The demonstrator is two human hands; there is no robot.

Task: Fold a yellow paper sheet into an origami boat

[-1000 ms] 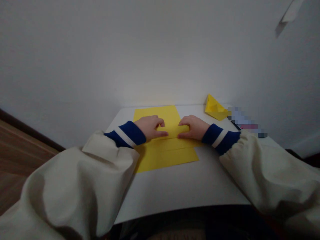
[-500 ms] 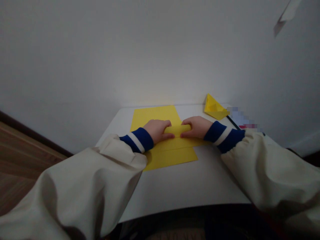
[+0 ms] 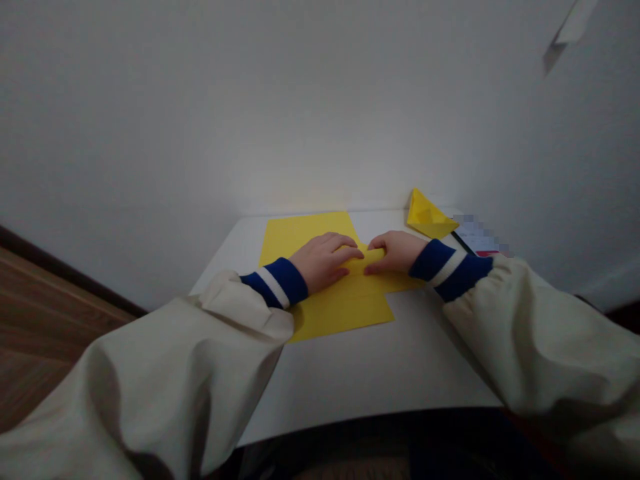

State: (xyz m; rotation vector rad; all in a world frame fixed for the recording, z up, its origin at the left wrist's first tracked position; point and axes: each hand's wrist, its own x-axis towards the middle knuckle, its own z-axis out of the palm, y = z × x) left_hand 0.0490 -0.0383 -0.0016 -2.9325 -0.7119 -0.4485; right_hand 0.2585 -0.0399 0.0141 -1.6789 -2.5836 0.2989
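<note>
A yellow sheet of paper [image 3: 367,285] is partly folded over, its far edge curled toward me. My right hand [image 3: 401,253] pinches the right end of this curl between thumb and fingers. On the left part of the fold rests my left hand [image 3: 323,262], fingers spread and stretched to the right, thumb apart below them. Beneath lies more yellow paper [image 3: 305,232], showing beyond and in front of the hands; how many sheets it is I cannot tell.
A folded yellow paper shape [image 3: 431,219], like a boat, stands at the back right of the white table [image 3: 400,367]. Beside it lie a blurred printed item [image 3: 477,235] and a dark thin edge. The wall [image 3: 320,120] rises directly behind. Wooden furniture [image 3: 45,333] stands at left.
My left hand has let go of its pinch on the curled end and opened, its fingers reaching right across the fold. The right hand keeps its hold.
</note>
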